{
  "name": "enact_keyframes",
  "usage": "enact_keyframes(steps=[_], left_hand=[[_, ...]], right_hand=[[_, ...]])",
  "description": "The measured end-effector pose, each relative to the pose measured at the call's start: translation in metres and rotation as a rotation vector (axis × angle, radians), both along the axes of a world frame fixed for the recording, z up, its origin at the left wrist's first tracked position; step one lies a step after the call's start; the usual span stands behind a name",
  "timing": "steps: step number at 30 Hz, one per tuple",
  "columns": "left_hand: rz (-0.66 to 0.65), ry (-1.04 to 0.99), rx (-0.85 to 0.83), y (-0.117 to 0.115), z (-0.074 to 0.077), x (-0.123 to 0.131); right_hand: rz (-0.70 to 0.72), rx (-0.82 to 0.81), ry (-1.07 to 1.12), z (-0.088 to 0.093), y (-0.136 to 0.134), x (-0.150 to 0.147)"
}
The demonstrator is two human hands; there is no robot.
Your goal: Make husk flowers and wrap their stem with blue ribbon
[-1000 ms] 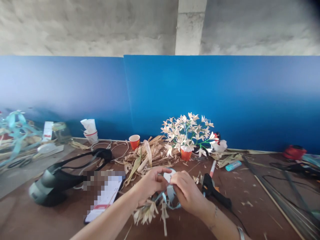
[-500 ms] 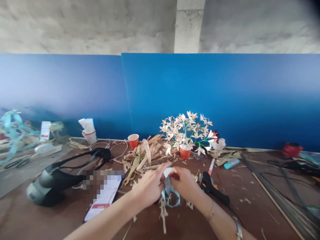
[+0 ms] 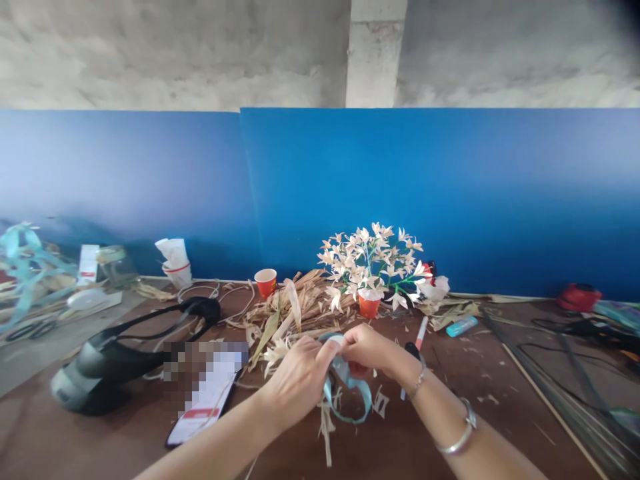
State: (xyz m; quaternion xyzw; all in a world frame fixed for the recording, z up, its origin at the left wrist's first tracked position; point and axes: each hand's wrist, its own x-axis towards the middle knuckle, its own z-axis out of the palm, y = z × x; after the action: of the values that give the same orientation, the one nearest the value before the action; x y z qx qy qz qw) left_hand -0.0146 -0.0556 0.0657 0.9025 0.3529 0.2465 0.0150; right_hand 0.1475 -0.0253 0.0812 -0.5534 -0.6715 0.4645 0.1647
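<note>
Close together above the middle of the table, both my hands pinch a light blue ribbon (image 3: 364,408). My left hand (image 3: 301,373) is closed, its thumb and fingertips at a pale round piece in the ribbon's upper part. My right hand (image 3: 367,347) closes its fingers on the same spot from the other side. Below them the ribbon hangs in a loose loop over strips of dry husk (image 3: 326,427). The fingers partly cover what they grip. Behind stands a bunch of cream husk flowers (image 3: 370,260) in an orange cup (image 3: 369,307).
Dry husks (image 3: 270,313) lie behind my hands, near another red cup (image 3: 266,283). To the left are a phone (image 3: 210,400) and a black headset (image 3: 95,373). At right lie a red-and-white stick (image 3: 423,331), a turquoise packet (image 3: 461,326) and cables.
My right hand has shifted slightly, and its forearm has swung up, now covering most of the black tool. The ribbon loop hangs wider and farther right. My left hand stays nearly in place.
</note>
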Motion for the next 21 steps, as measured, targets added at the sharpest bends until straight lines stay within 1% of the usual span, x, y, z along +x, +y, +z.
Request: enact_keyframes(steps=[1, 3, 4, 5, 7, 8, 9, 10, 12, 14, 15, 16, 18, 19, 21], left_hand=[[-0.008, 0.001, -0.005, 0.000, 0.000, 0.000], [0.000, 0.011, -0.056, 0.001, 0.003, -0.002], [0.024, 0.005, -0.106, 0.001, 0.004, -0.002], [0.055, -0.012, -0.168, 0.002, 0.006, -0.004], [0.130, -0.078, -0.295, 0.007, 0.010, -0.007], [0.145, -0.112, -0.343, 0.010, 0.012, -0.009], [0.171, -0.150, -0.368, 0.013, 0.014, -0.011], [0.182, -0.166, -0.391, 0.017, 0.015, -0.013], [0.202, -0.213, -0.423, 0.023, 0.017, -0.016], [0.226, -0.234, -0.424, 0.027, 0.018, -0.018], [0.236, -0.236, -0.412, 0.028, 0.019, -0.017], [0.245, -0.235, -0.396, 0.028, 0.019, -0.017], [0.257, -0.230, -0.361, 0.026, 0.020, -0.015], [0.259, -0.227, -0.347, 0.025, 0.020, -0.015], [0.260, -0.218, -0.325, 0.023, 0.020, -0.014]], right_hand=[[0.014, 0.007, -0.022, 0.001, 0.000, 0.001], [0.032, 0.085, -0.093, 0.003, -0.001, 0.003], [0.020, 0.173, -0.124, 0.004, -0.003, 0.003], [-0.013, 0.304, -0.141, 0.006, -0.007, 0.004], [-0.131, 0.613, -0.113, 0.008, -0.017, 0.003], [-0.184, 0.760, -0.086, 0.008, -0.024, 0.002], [-0.220, 0.844, -0.070, 0.006, -0.032, 0.001], [-0.233, 0.867, -0.079, 0.003, -0.039, -0.001], [-0.250, 0.812, -0.165, -0.009, -0.052, -0.007], [-0.306, 0.671, -0.226, -0.026, -0.060, -0.014], [-0.306, 0.582, -0.181, -0.035, -0.061, -0.018], [-0.262, 0.458, -0.071, -0.044, -0.063, -0.022], [-0.110, 0.226, 0.245, -0.057, -0.064, -0.031], [-0.060, 0.142, 0.381, -0.061, -0.065, -0.035], [0.005, 0.029, 0.584, -0.062, -0.067, -0.042]])
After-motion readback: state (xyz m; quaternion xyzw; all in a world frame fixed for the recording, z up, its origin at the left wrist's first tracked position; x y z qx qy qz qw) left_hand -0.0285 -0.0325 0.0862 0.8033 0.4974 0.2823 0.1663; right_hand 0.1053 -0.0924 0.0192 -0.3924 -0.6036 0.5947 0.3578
